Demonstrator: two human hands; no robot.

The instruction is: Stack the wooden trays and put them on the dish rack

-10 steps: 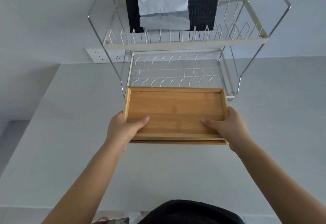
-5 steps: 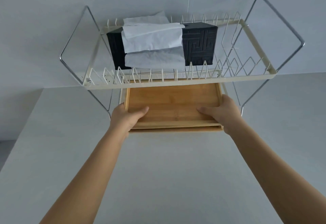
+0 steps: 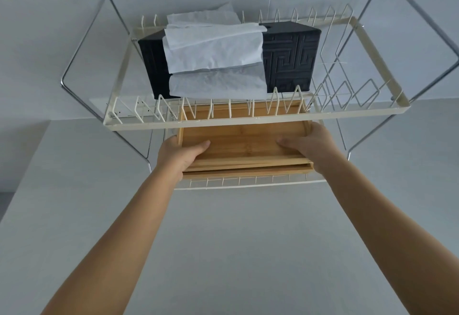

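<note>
Wooden trays (image 3: 244,138): light bamboo, rectangular, shallow raised rims, grain running lengthwise. Count: two, nested one on the other, edges roughly flush; the lower one shows only as a strip along the near edge. The stack sits over the lower tier of the dish rack (image 3: 248,185), far half under the upper tier; cannot tell whether it rests on the wires.

Left hand (image 3: 177,157) grips the stack's left end, thumb on the top tray floor, fingers hidden underneath. Right hand (image 3: 313,144) grips the right end the same way.

Rack: two tiers, cream-coated wire, chrome side loops (image 3: 419,41), standing on a grey counter (image 3: 236,252) against a pale wall.

Upper tier carries one black tissue box (image 3: 289,56) with a raised maze pattern, white tissue (image 3: 213,54) draped down its front. Upper tier's front rail (image 3: 248,118) crosses directly above the trays.
</note>
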